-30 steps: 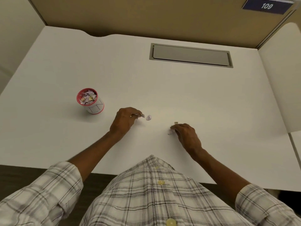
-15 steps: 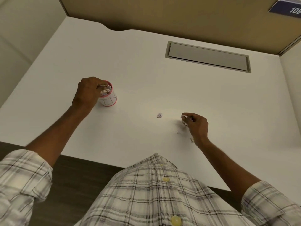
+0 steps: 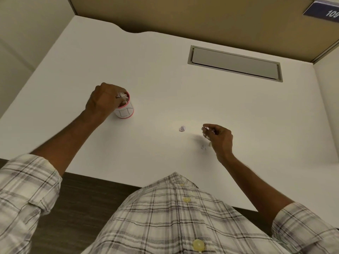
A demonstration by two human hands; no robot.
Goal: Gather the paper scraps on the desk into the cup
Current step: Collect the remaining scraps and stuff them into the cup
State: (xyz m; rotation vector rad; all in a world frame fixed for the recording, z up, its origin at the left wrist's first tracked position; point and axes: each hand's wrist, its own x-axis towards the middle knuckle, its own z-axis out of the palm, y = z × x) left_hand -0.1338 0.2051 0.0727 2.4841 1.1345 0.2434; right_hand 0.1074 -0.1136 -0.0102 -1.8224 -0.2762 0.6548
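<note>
1. White desk (image 3: 165,70): gathering nearly done, we judge.
2. Our left hand (image 3: 102,99) curls over the cup (image 3: 126,111), left of centre, seemingly unloading; whether it grips paper we cannot tell.
3. Our right hand (image 3: 220,138) pinches scraps (image 3: 206,135), well apart from the cup.
4. A ball (image 3: 182,128) and bits (image 3: 203,147) lie loose; next we carry the pinched scraps over, then collect these.
</note>
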